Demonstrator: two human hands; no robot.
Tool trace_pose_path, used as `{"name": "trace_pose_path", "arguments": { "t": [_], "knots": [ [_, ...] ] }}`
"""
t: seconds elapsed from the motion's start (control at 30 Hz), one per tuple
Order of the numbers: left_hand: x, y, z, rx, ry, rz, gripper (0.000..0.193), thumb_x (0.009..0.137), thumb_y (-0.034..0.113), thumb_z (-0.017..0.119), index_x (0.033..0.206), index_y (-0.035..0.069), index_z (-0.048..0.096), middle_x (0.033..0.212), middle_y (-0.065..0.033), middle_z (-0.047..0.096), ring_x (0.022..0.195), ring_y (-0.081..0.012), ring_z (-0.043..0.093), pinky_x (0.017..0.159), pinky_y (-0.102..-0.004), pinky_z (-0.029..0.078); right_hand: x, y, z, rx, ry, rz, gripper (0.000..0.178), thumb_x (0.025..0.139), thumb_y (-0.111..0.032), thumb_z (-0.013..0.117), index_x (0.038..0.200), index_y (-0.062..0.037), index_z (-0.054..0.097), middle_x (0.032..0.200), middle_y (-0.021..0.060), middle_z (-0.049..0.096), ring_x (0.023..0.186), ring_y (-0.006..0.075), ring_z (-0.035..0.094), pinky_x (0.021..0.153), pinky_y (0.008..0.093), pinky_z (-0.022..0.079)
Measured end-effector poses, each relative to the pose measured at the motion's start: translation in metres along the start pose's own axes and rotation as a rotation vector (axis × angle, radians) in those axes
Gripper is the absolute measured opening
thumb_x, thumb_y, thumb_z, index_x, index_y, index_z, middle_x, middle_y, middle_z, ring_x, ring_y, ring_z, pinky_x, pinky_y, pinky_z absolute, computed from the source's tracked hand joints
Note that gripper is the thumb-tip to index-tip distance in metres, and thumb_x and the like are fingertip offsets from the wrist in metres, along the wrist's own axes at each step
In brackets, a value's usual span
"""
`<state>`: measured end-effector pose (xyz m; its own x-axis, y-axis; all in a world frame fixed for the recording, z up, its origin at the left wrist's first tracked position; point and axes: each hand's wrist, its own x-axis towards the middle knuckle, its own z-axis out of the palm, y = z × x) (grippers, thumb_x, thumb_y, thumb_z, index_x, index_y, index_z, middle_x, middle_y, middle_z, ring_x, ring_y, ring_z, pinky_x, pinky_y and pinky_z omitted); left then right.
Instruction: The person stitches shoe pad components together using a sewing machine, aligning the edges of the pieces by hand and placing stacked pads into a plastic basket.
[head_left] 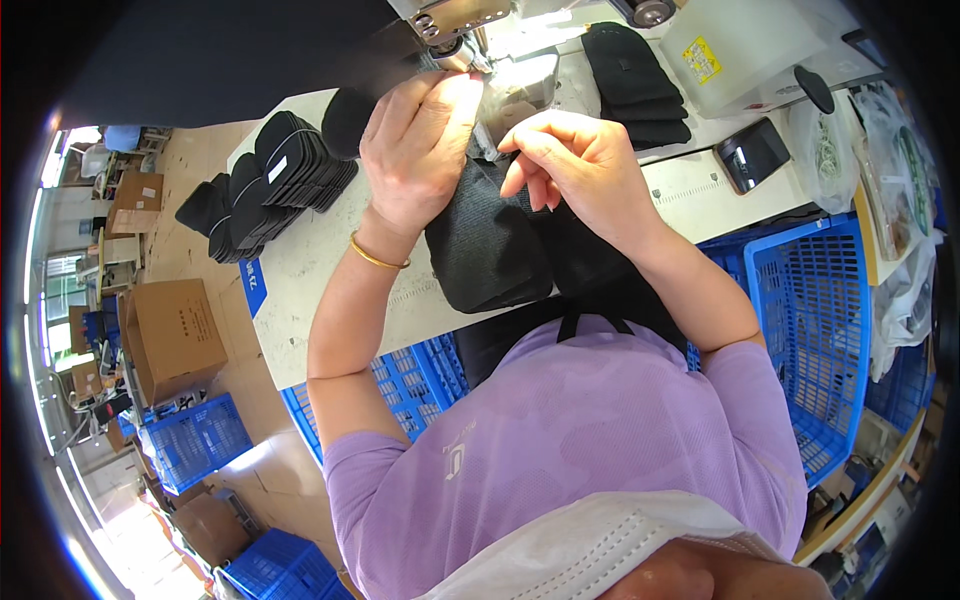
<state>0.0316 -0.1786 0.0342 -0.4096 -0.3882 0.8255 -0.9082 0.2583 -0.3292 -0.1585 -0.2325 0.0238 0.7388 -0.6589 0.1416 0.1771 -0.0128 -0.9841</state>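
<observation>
A sewing machine's metal head (455,30) reaches in at the top, with its needle area just past my left fingertips. My left hand (420,150), a gold bangle on its wrist, is closed with fingers bent together at the upper edge of a black fabric piece (490,250). This piece hangs toward my lap over the table's near edge. To the right, my right hand (580,170) hovers over the fabric, thumb and forefinger pinched and the other fingers curled. Whatever lies in that pinch is too small to make out.
Stacked black pieces (290,165) lie on the white table (320,290) at left, more black pieces (635,85) at the back right. A phone (752,155), a translucent box (740,50) and plastic bags (825,150) sit at right. Blue crates (815,340) stand below.
</observation>
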Motion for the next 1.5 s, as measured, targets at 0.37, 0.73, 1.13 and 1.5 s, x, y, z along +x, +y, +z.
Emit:
{"name": "trace_pose_path", "arguments": {
  "t": [0.37, 0.73, 1.13, 1.5],
  "knots": [
    [0.009, 0.018, -0.006, 0.012, -0.086, -0.100, 0.031, 0.062, -0.002, 0.064, 0.093, -0.001, 0.068, 0.091, -0.0075, 0.065, 0.084, -0.0228, 0.062, 0.070, -0.0336, 0.052, -0.006, 0.001, 0.003, 0.005, -0.009, 0.058, 0.022, 0.097, -0.016, 0.054, 0.092, -0.0003, 0.068, 0.071, 0.0062, 0.070, 0.052, 0.0045, 0.056, 0.048, 0.0186, 0.041],
    [-0.032, -0.049, -0.028, -0.350, -0.232, -0.322, 0.047, 0.076, 0.001, 0.072, 0.122, 0.003, 0.063, 0.121, -0.0115, 0.064, 0.097, -0.0238, 0.066, 0.083, -0.0327, 0.055, -0.019, 0.005, -0.005, 0.043, -0.104, 0.082, 0.019, 0.098, -0.014, 0.056, 0.099, 0.0009, 0.068, 0.079, 0.0085, 0.071, 0.063, 0.0070, 0.061, 0.058, 0.0199, 0.049],
    [0.016, 0.036, -0.092, -0.198, -0.281, -0.329, 0.046, 0.052, -0.003, 0.066, 0.097, 0.002, 0.073, 0.096, -0.0099, 0.066, 0.084, -0.0303, 0.064, 0.074, -0.0347, 0.054, -0.018, 0.005, 0.018, 0.199, 0.012, -0.035, 0.032, 0.097, -0.017, 0.058, 0.123, 0.0024, 0.060, 0.104, 0.0064, 0.069, 0.089, 0.0077, 0.062, 0.073, 0.0231, 0.050],
    [0.008, 0.069, -0.060, -0.215, -0.228, -0.196, 0.036, 0.067, -0.002, 0.065, 0.103, -0.006, 0.069, 0.110, -0.0171, 0.068, 0.106, -0.0304, 0.066, 0.088, -0.0376, 0.057, -0.033, -0.001, 0.017, 0.177, 0.025, -0.024, 0.026, 0.099, -0.010, 0.051, 0.117, 0.0026, 0.063, 0.096, 0.0028, 0.068, 0.082, 0.0059, 0.062, 0.070, 0.0227, 0.053]
  ]
}}
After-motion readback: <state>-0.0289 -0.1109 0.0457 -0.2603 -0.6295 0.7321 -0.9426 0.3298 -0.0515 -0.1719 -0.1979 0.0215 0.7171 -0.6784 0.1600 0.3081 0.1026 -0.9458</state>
